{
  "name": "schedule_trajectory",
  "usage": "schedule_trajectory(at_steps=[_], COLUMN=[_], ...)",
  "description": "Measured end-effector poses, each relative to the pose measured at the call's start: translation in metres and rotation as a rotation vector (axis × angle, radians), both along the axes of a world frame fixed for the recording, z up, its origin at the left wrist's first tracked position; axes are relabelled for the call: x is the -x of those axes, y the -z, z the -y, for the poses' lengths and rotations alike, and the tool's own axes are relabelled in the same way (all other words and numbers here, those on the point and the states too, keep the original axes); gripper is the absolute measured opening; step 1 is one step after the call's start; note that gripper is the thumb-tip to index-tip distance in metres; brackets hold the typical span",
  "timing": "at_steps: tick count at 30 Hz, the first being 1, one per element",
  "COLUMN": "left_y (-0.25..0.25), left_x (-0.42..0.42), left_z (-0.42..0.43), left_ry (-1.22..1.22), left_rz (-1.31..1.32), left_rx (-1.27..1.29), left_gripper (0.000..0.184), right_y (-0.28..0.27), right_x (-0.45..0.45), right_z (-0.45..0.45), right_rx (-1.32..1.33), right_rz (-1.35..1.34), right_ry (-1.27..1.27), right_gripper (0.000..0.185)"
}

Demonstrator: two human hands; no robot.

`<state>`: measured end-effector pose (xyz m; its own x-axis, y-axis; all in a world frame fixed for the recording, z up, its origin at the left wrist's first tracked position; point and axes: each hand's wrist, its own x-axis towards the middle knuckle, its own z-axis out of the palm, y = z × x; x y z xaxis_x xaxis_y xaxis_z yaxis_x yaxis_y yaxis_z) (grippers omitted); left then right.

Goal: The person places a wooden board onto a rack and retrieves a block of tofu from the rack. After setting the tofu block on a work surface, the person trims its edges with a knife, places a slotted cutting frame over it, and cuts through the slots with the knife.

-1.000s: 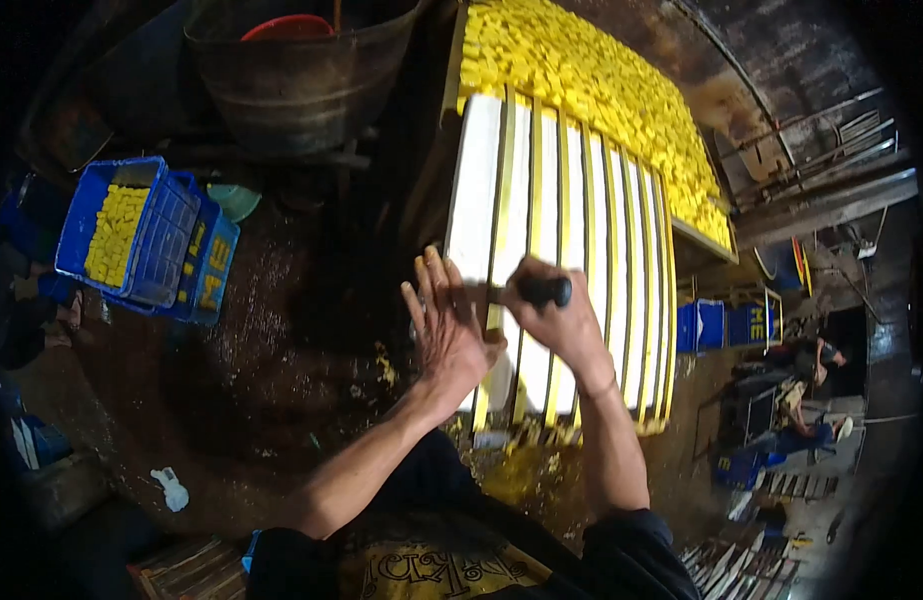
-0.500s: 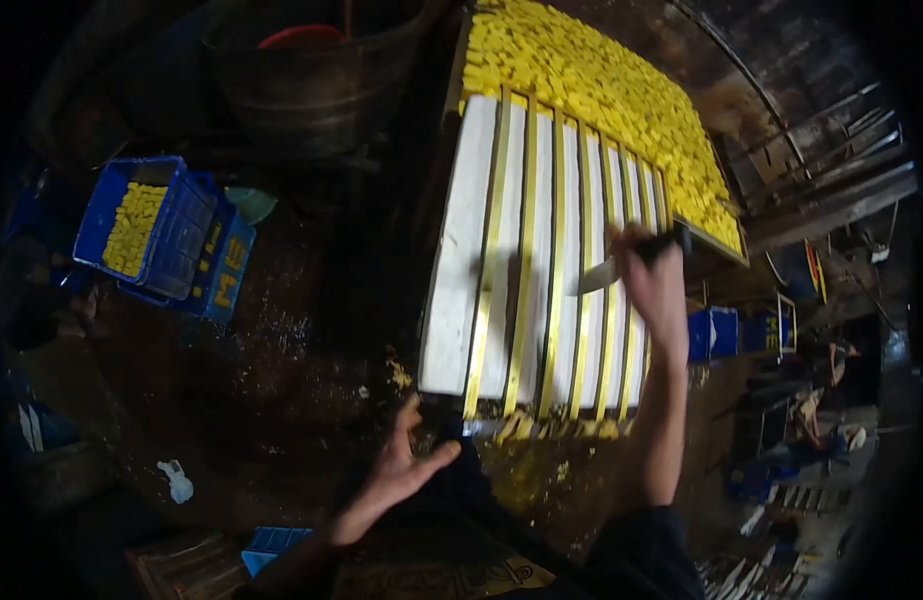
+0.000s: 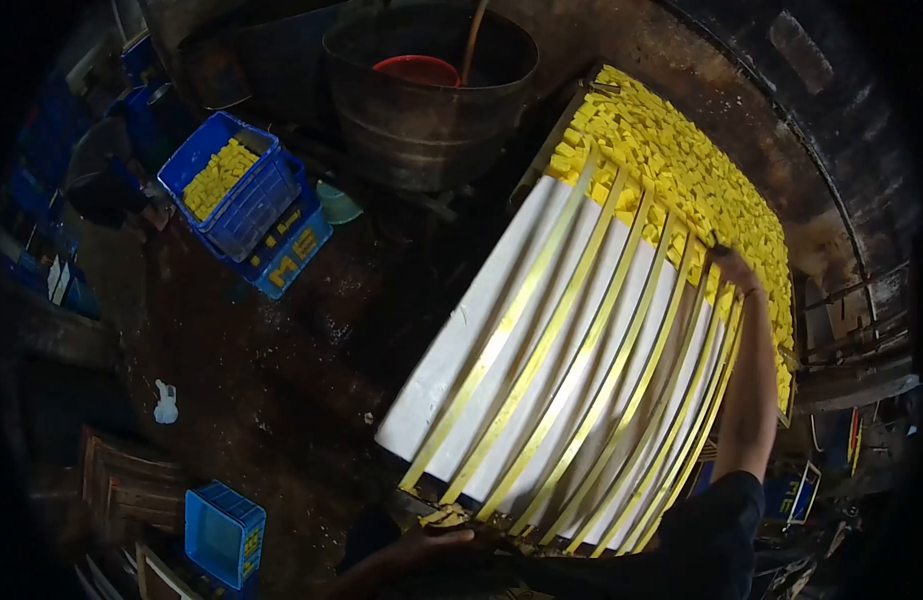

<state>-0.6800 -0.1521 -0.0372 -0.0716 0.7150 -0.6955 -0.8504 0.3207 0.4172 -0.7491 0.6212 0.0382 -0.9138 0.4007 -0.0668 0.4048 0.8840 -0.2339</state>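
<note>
Near the far end of a white slab-like surface (image 3: pixel 482 330), my right hand (image 3: pixel 734 268) is closed, with the dark end of a knife handle (image 3: pixel 718 246) showing at its fingers; the blade is hidden. Long narrow yellow strips (image 3: pixel 567 365) run lengthwise over the white surface. Close to the right hand, a thick layer of small yellow pieces (image 3: pixel 672 140) covers the far side. My left hand (image 3: pixel 427 548) is low at the near edge, thumb stretched out, its other fingers poorly seen in shadow. Yellowish scraps (image 3: pixel 445 516) lie just above it.
A large dark vat (image 3: pixel 422 140) with a red basin (image 3: pixel 417 70) stands beyond. Stacked blue crates (image 3: pixel 252 215) at the left hold yellow pieces. A smaller blue crate (image 3: pixel 222 535) stands lower left. A white scrap (image 3: pixel 165 402) lies on the dark floor.
The view has turned and shifted. My right hand with the knife has moved from over the strips to the far end by the yellow pieces. My left hand is now lower, near the edge.
</note>
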Motion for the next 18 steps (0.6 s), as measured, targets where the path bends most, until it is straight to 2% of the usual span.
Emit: schedule_trajectory(at_steps=[1,2,3,4,6,8,9,10,11,12,13,14,15,16,17,18], left_y=[0.005,0.005,0.006,0.008,0.087,0.091,0.09,0.123,0.133,0.171,0.181,0.195,0.214,0.234,0.259,0.28], left_x=[-0.005,-0.01,-0.015,-0.019,-0.023,0.013,0.033,0.043,0.052,0.053,0.056,0.052,0.04,0.018,-0.013,-0.044], left_z=[0.005,0.013,0.022,0.033,0.088,0.117,0.132,0.162,0.187,0.225,0.247,0.27,0.296,0.322,0.349,0.365], left_ry=[0.012,0.02,-0.047,-0.117,-0.138,-0.602,-0.679,-0.731,-0.902,-1.019,-1.07,-1.07,-0.98,-0.892,-0.979,-0.943], left_rz=[-0.058,-0.049,-0.199,-0.349,-0.379,0.049,-0.184,-0.364,-0.35,-0.335,-0.293,-0.285,-0.305,-0.321,-0.245,-0.381], left_rx=[-0.033,-0.043,-0.066,-0.091,-0.227,-0.285,-0.147,0.059,0.02,0.027,0.189,0.195,0.269,0.345,0.295,0.295], left_gripper=[0.032,0.032,0.033,0.035,0.037,0.037,0.035,0.039,0.044,0.049,0.052,0.052,0.053,0.055,0.054,0.051], right_y=[-0.066,-0.093,-0.161,-0.233,-0.293,-0.343,-0.331,-0.315,-0.291,-0.282,-0.244,-0.215,-0.158,-0.104,-0.05,0.022], right_x=[-0.006,-0.043,-0.038,-0.053,-0.094,-0.123,-0.149,-0.174,-0.178,-0.153,-0.145,-0.126,-0.116,-0.106,-0.091,-0.074], right_z=[0.034,-0.031,0.024,0.132,0.197,0.342,0.381,0.422,0.491,0.538,0.592,0.631,0.663,0.694,0.723,0.742], right_rx=[0.26,0.761,0.4,0.191,-0.181,-0.149,-0.061,0.026,0.465,0.239,0.177,0.074,0.226,0.484,0.445,0.396], right_rz=[-0.017,-0.337,-0.358,-0.267,-0.533,-0.146,-0.242,-0.335,-0.453,0.085,0.277,0.441,0.086,0.203,0.095,-0.095], right_ry=[0.197,0.087,0.29,0.251,0.031,0.122,0.06,-0.004,0.062,-0.324,-0.012,-0.306,-0.504,-0.317,-0.256,-0.254], right_gripper=[0.039,0.027,0.041,0.039,0.034,0.031,0.029,0.027,0.028,0.032,0.04,0.043,0.045,0.043,0.044,0.039])
